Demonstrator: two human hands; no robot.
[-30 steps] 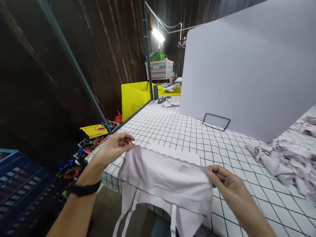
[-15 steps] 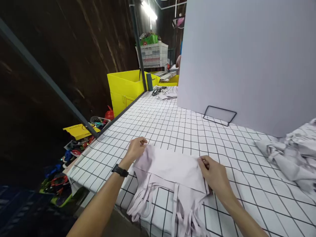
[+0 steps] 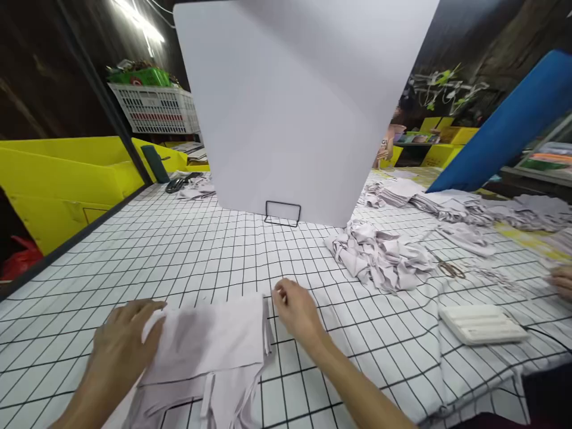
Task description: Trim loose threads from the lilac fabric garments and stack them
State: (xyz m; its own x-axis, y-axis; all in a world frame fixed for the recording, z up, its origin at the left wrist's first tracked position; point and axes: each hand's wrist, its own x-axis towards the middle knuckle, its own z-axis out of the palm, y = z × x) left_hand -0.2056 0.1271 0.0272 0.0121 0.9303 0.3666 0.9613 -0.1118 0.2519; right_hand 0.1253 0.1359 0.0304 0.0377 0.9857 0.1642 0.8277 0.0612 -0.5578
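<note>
A pale lilac cloth piece (image 3: pixel 210 345) with dangling straps lies flat on the grid-patterned table cover (image 3: pixel 201 250) near the front edge. My left hand (image 3: pixel 123 342) rests on its left side, fingers curled over the cloth. My right hand (image 3: pixel 297 310) is just past the cloth's right edge, fingers bent loosely, lifted off it. Nothing shows between its fingers.
A white board (image 3: pixel 295 107) stands on a wire stand (image 3: pixel 282 213) mid-table. A heap of lilac cloth pieces (image 3: pixel 379 256) lies to the right, with scissors (image 3: pixel 451 269), a white flat block (image 3: pixel 480 323) and more stacks (image 3: pixel 447 199). Yellow bins (image 3: pixel 67 179) stand left. Another person's hand (image 3: pixel 560 280) is at the far right.
The view swung right. The cloth now lies flat on the table. My right hand has let go of its right corner and moved off; my left hand stays on the left side.
</note>
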